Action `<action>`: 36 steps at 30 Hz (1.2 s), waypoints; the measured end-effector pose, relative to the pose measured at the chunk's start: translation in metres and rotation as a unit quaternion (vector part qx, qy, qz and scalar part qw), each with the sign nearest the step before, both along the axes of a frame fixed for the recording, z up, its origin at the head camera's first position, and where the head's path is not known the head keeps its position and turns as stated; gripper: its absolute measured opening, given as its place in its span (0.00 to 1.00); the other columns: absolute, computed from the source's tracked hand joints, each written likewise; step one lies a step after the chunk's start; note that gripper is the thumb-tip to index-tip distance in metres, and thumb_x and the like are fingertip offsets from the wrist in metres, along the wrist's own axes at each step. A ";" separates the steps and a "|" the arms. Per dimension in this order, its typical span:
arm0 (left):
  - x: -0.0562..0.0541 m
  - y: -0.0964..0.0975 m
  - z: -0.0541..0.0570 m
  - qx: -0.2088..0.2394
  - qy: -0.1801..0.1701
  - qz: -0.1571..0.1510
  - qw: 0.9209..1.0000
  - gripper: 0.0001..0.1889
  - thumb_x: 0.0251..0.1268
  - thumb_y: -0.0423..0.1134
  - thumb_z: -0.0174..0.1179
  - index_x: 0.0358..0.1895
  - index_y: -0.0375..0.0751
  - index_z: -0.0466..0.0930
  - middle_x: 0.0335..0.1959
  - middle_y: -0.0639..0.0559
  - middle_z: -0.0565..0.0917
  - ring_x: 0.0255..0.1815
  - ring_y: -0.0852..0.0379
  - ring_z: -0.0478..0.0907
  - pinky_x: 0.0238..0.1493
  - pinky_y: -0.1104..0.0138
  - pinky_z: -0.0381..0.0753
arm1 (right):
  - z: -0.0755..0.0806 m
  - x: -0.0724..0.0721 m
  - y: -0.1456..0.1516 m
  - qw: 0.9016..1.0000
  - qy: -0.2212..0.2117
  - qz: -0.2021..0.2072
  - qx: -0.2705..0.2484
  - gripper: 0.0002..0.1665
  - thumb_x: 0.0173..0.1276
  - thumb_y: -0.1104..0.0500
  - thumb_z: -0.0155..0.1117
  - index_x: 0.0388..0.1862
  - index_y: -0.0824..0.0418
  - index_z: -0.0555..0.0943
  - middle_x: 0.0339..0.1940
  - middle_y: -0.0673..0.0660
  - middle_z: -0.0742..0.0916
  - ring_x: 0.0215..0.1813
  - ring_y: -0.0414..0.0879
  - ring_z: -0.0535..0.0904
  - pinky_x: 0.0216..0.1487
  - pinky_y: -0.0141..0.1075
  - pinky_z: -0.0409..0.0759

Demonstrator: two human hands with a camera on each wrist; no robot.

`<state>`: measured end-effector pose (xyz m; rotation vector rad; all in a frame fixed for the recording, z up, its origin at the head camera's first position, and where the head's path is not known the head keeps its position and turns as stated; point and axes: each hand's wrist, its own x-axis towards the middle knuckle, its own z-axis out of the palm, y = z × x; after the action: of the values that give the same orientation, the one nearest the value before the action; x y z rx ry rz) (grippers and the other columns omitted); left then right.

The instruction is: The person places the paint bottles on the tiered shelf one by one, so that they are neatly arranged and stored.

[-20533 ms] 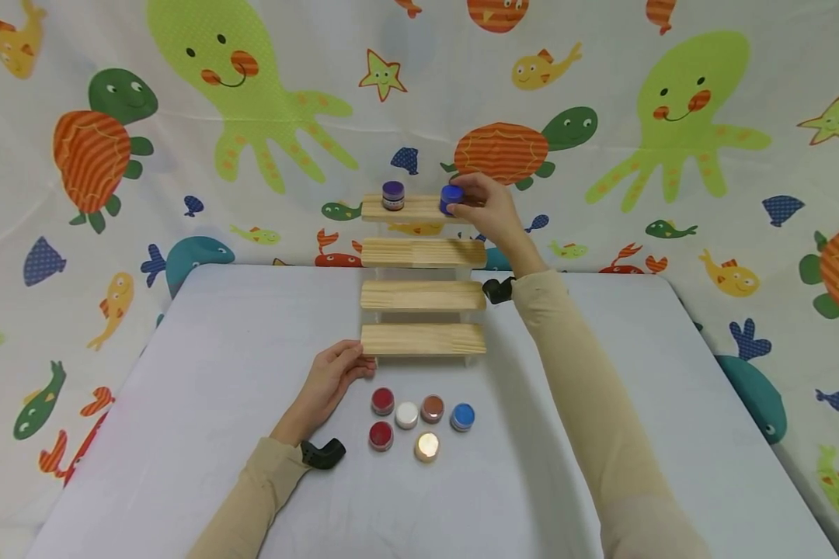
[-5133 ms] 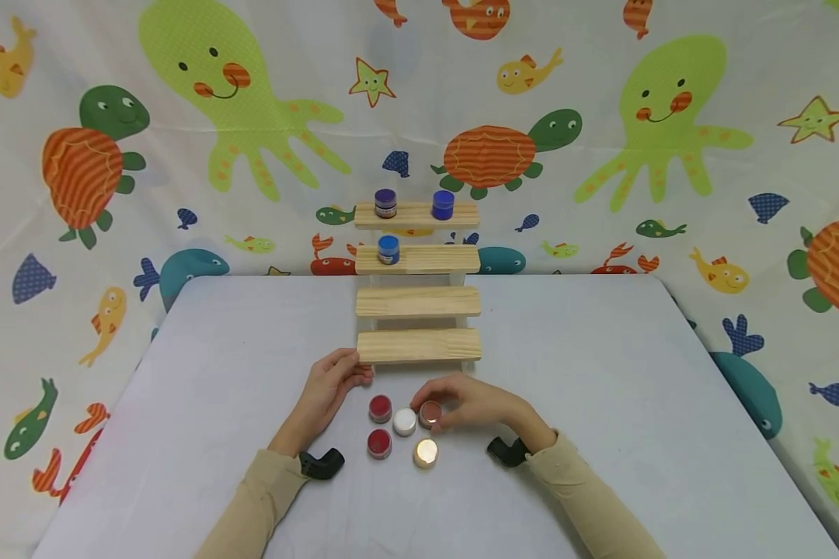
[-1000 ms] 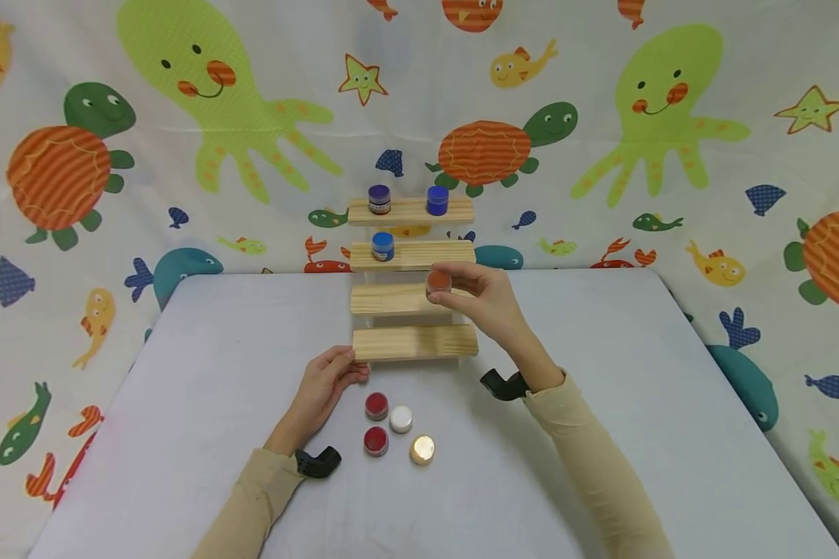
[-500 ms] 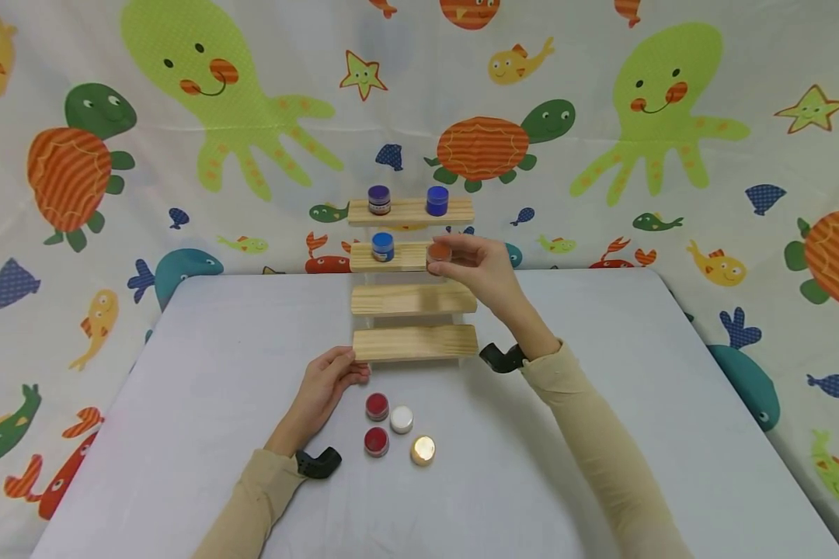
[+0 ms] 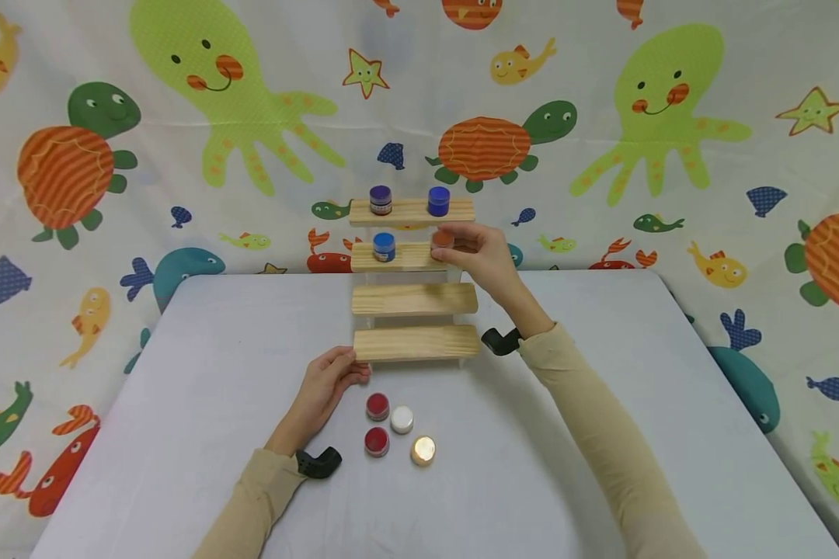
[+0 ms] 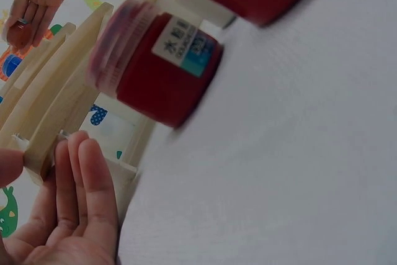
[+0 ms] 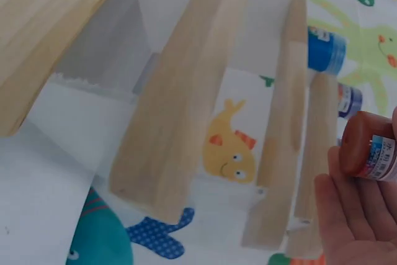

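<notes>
My right hand (image 5: 487,258) pinches a small reddish-brown paint jar (image 5: 443,239) between thumb and fingers. It is at the right part of the second shelf from the top of a stepped wooden rack (image 5: 414,299). In the right wrist view the jar (image 7: 366,146) has a clear lid and a printed label. My left hand (image 5: 326,388) grips the left end of the lowest shelf, thumb on one side and fingers below, as the left wrist view shows. A light blue jar (image 5: 384,248) stands on the same second shelf, at the left.
On the top shelf stand a purple jar (image 5: 381,200) and a dark blue jar (image 5: 438,202). In front of the rack, on the white table (image 5: 531,466), lie two red jars (image 5: 377,406), a white jar (image 5: 402,420) and a gold-topped jar (image 5: 422,450). A sea-animal cloth (image 5: 405,116) hangs behind.
Seconds ago the reddish-brown jar was on the table; my right hand has lifted it up to the second shelf. The light blue jar also moved from table to rack. My left hand stays put.
</notes>
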<state>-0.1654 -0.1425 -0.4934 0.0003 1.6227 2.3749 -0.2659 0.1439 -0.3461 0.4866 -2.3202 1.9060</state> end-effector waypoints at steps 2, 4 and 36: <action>0.000 0.000 0.000 -0.001 0.000 0.000 1.000 0.12 0.78 0.36 0.52 0.50 0.28 0.72 0.38 0.42 0.82 0.40 0.54 0.81 0.45 0.67 0.84 | -0.003 -0.004 0.001 1.000 0.000 -0.008 -0.003 0.24 0.61 0.65 0.74 0.57 0.65 0.82 0.47 0.58 0.87 0.43 0.45 0.83 0.47 0.33 0.82; 0.000 0.000 -0.001 -0.002 0.002 0.000 1.000 0.12 0.77 0.37 0.52 0.50 0.28 0.72 0.38 0.42 0.82 0.40 0.54 0.81 0.45 0.67 0.84 | -0.007 -0.008 0.003 1.000 -0.001 -0.015 -0.005 0.24 0.61 0.65 0.74 0.57 0.67 0.82 0.47 0.59 0.87 0.43 0.44 0.83 0.47 0.32 0.82; -0.007 -0.005 0.001 -0.001 0.000 -0.006 1.000 0.12 0.78 0.37 0.53 0.49 0.28 0.72 0.38 0.42 0.81 0.40 0.54 0.81 0.45 0.67 0.84 | -0.033 -0.029 -0.008 0.996 0.033 -0.084 0.008 0.23 0.59 0.61 0.77 0.54 0.65 0.84 0.47 0.61 0.87 0.48 0.49 0.85 0.51 0.35 0.83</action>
<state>-0.1723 -0.1471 -0.4925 0.0104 1.6201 2.3641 -0.2948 0.1356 -0.3787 0.3376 -2.2582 1.7692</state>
